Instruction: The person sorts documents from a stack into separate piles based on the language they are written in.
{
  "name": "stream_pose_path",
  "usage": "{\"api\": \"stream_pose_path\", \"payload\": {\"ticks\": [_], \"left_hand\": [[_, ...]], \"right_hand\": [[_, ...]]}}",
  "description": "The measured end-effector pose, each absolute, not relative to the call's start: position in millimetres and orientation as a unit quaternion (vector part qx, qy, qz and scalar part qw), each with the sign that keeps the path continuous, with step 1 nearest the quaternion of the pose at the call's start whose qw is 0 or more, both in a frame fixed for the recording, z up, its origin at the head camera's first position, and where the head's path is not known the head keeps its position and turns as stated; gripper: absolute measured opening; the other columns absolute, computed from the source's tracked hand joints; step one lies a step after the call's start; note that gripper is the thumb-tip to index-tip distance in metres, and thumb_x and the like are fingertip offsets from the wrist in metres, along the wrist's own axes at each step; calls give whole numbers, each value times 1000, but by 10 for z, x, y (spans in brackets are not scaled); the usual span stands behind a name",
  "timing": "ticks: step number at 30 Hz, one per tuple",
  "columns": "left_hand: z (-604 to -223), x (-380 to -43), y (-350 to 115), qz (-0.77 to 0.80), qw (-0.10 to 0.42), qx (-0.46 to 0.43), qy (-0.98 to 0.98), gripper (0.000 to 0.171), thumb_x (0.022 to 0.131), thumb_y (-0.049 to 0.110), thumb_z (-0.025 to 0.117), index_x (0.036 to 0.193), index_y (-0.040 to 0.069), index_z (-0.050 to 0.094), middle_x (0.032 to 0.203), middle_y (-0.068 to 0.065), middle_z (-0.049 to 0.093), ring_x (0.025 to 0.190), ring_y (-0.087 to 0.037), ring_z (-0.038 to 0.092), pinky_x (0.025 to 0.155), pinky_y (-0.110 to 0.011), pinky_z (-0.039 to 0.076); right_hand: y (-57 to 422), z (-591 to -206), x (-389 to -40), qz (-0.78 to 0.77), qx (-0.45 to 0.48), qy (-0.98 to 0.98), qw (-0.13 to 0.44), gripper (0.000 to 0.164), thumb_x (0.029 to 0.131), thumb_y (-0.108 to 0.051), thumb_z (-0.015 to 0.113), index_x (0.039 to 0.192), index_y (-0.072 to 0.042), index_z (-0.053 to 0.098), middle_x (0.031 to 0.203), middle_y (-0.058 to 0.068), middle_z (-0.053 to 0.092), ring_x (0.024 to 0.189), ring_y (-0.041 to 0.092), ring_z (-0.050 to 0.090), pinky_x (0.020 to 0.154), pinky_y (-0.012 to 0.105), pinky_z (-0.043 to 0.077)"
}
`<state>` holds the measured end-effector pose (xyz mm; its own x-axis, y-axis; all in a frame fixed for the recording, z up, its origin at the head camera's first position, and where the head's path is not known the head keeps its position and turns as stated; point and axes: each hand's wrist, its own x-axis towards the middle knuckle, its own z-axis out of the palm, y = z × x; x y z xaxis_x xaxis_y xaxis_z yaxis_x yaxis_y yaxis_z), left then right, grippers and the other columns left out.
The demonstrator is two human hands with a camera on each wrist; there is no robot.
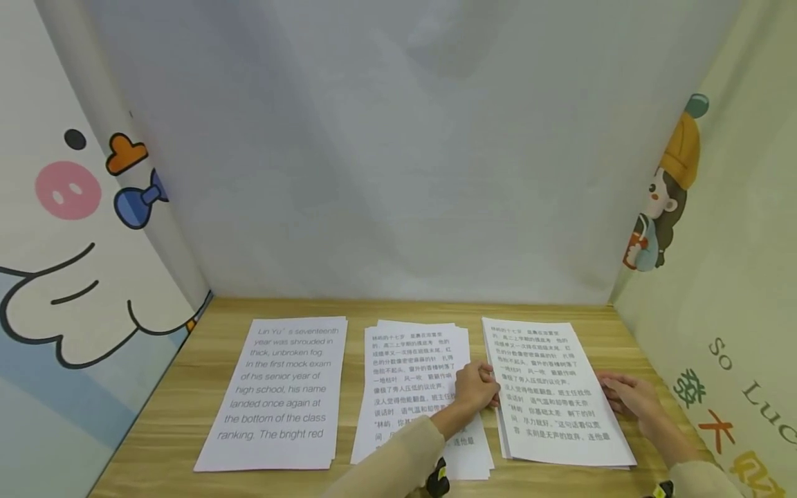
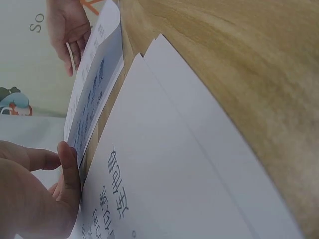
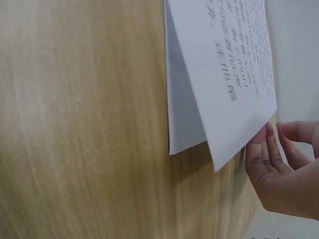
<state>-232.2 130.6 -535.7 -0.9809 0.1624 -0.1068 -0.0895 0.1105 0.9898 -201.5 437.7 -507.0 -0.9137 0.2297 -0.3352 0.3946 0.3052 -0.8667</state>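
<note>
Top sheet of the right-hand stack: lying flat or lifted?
Lifted, at least partly: the right wrist view shows a gap between the top sheet and the paper beneath.

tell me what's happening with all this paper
A person's left hand and right hand are at opposite side edges of the right-hand paper stack, printed in Chinese. Its top layer is partly lifted from the paper beneath. The middle stack, also Chinese, and the left stack, in English, lie on the wooden table.

Head looking down, wrists close, paper (image 1: 554, 398) shared
</note>
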Motion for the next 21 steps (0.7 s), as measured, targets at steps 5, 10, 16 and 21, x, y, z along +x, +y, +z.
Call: {"api": "stream_pose_path", "payload": {"ticks": [5,10,16,21], "left_hand": [[-5358,-2319,1298,647,91,32,757,40,78,-12,65,117,-7,65,75,-7,70,49,-5,60,47,-21,57],[-5379,-2343,1286,631,68,50,771,36,79,-11,64,115,-9,66,70,-4,69,47,-6,60,44,-21,55],[-5384,-2362,1209,641,76,80,759,29,83,-10,61,112,-10,67,73,-7,68,49,-10,64,46,-24,57],[-5309,-2337,1066,634,107,103,759,26,89,-5,59,113,-9,68,78,-15,71,53,-18,68,49,-26,59]], "right_hand": [[4377,-5051,-1983,-560,184,804,71,49,107,-19,48,139,17,46,86,-21,68,77,-7,65,74,17,60],[4385,-5023,-1988,-563,181,803,69,50,107,-19,47,140,19,43,86,-19,68,77,-6,65,76,19,61],[4367,-4972,-1956,-568,158,804,68,51,108,-18,48,140,21,41,91,-15,69,81,-3,67,80,21,62],[4197,-4889,-1926,-553,116,822,75,58,108,-22,49,143,22,37,102,-8,71,87,-3,68,85,22,61]]}}
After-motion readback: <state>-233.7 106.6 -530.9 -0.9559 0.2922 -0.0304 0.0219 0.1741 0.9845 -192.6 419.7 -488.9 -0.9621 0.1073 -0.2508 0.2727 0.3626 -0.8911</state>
